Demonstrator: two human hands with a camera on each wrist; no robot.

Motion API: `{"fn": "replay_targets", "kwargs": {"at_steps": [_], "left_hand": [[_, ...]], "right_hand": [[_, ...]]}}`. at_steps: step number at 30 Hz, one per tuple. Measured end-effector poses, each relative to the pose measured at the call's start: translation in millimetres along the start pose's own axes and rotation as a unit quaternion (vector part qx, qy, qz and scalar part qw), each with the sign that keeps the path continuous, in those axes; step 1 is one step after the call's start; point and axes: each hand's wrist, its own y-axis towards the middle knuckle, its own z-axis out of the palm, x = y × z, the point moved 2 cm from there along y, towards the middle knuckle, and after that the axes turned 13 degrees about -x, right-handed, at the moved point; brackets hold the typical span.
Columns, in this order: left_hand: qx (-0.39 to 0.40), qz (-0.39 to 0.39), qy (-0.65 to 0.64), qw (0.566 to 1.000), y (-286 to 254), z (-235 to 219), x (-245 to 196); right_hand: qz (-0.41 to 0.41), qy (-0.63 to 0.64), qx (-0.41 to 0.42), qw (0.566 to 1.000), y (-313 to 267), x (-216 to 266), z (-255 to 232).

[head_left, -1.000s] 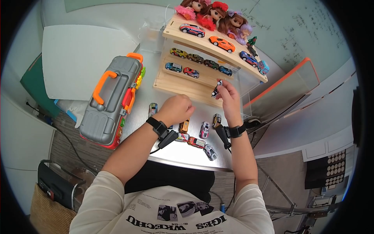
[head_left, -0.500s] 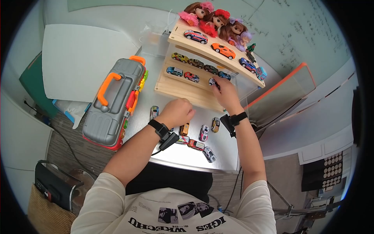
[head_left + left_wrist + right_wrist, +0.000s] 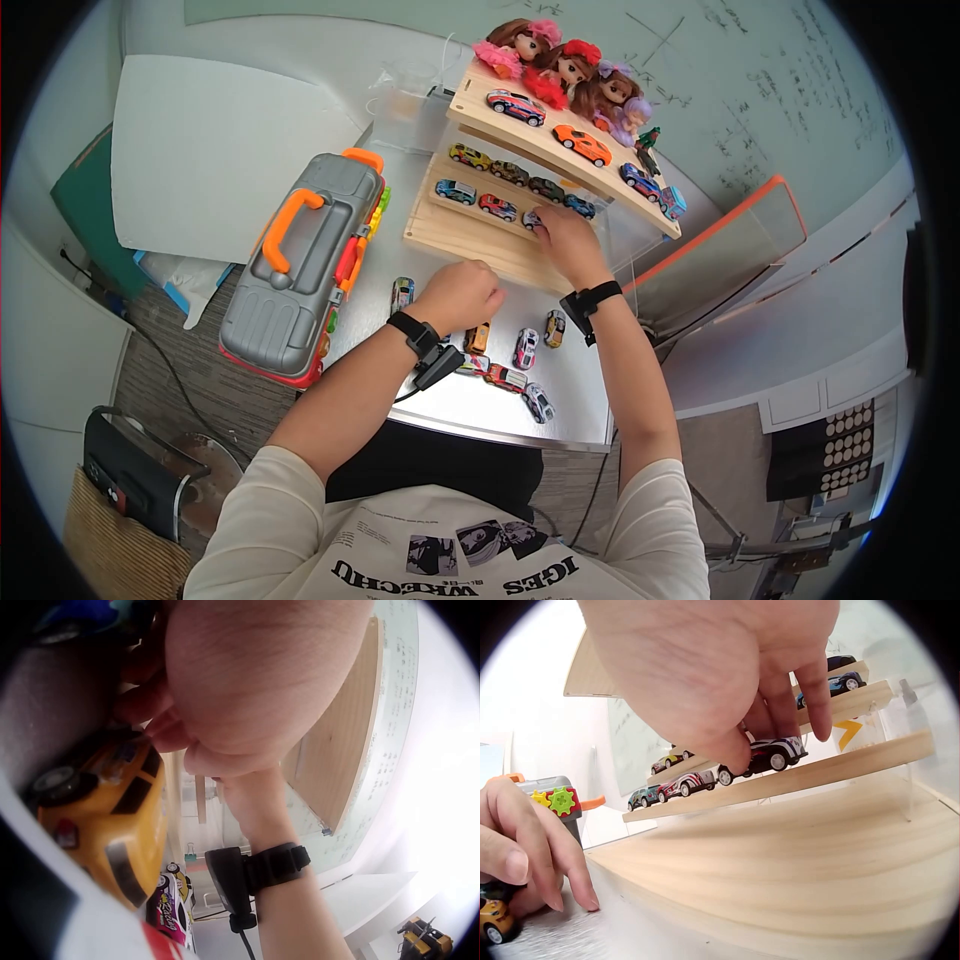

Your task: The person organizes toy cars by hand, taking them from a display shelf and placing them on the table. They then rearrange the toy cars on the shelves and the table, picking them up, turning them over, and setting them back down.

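My right hand (image 3: 542, 220) reaches into a wooden display rack (image 3: 465, 238) and pinches a small black-and-white toy car (image 3: 780, 757) between thumb and fingers. The car's wheels sit on the lower shelf ledge (image 3: 840, 771), to the right of two parked cars (image 3: 478, 199). My left hand (image 3: 462, 294) rests loosely curled on the silver table (image 3: 470, 400) in front of the rack, and I see nothing held in it. A yellow toy car (image 3: 105, 810) lies just under that wrist. Several more toy cars (image 3: 525, 347) lie loose behind both wrists.
A grey toy case with orange handles (image 3: 300, 265) lies left of the rack. Dolls (image 3: 560, 65) and more cars line the rack's upper shelves. A white board (image 3: 220, 150) lies at back left, and a clear panel with an orange edge (image 3: 745, 235) stands on the right.
My right hand carried the small car from in front of the rack up and left onto the lower shelf. The left hand stayed where it was.
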Motion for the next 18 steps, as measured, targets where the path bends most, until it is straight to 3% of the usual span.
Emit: {"fn": "replay_targets", "kwargs": {"at_steps": [5,8,11,13,14,16,18], "left_hand": [[0.006,-0.008,0.006,1.000,0.4,-0.8,-0.9],[0.009,-0.010,0.010,1.000,0.1,0.1,0.5],[0.009,-0.010,0.006,1.000,0.1,0.0,-0.1],[0.010,-0.010,0.002,1.000,0.4,-0.7,-1.0],[0.012,-0.009,0.002,1.000,0.6,-0.9,-1.3],[0.017,-0.005,0.000,1.000,1.1,-0.4,-1.8],[0.025,-0.012,0.010,1.000,1.6,0.3,-1.4]], "right_hand": [[0.004,0.009,-0.026,1.000,-3.6,3.0,-1.4],[0.027,0.035,-0.085,0.995,-7.8,6.7,-11.4],[0.094,0.023,-0.021,0.995,-13.3,16.1,-34.3],[0.172,-0.007,0.095,0.980,-27.0,19.1,-42.4],[0.173,-0.008,0.095,0.980,-32.6,21.7,-45.9],[0.203,-0.064,0.236,0.948,-48.7,27.1,-46.4],[0.233,-0.060,0.260,0.935,-64.4,28.0,-47.1]]}}
